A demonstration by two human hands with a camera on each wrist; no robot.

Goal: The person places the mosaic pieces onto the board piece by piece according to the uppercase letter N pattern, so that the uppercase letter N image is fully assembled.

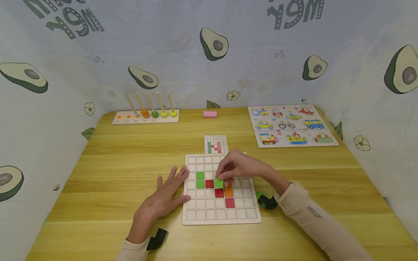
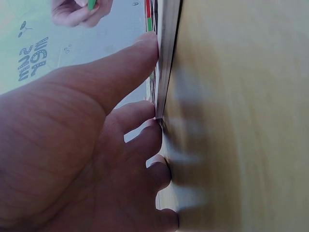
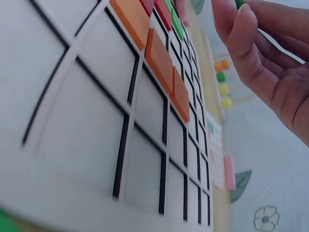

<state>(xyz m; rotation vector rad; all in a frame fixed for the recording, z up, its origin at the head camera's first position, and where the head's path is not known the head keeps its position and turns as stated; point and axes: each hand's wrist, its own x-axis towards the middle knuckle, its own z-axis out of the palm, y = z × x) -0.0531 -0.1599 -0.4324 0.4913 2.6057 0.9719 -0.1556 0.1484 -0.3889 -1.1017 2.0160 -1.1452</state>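
A square white grid board (image 1: 222, 222) lies on the table in the head view. My right hand (image 1: 240, 165) pinches a green square tile (image 1: 218, 183) between thumb and fingers, held above the board's middle. My left hand (image 1: 163, 197) rests on the table with fingers spread; its thumb and fingertips touch the board's left edge, seen close up in the left wrist view. Set in the grid are two green tiles (image 1: 200, 175), three red tiles (image 1: 230, 202) and orange tiles (image 1: 229, 192). The right hand partly covers the orange ones, but three orange tiles (image 3: 158, 58) show in the right wrist view.
Just behind the board lies a printed grid card (image 1: 215, 141). Farther back are a pink block (image 1: 210, 114) and, at left, a peg stand (image 1: 173, 119) with coloured beads. A vehicle picture puzzle (image 1: 279, 144) lies at back right. Patterned cloth (image 1: 179, 72) hangs round the table.
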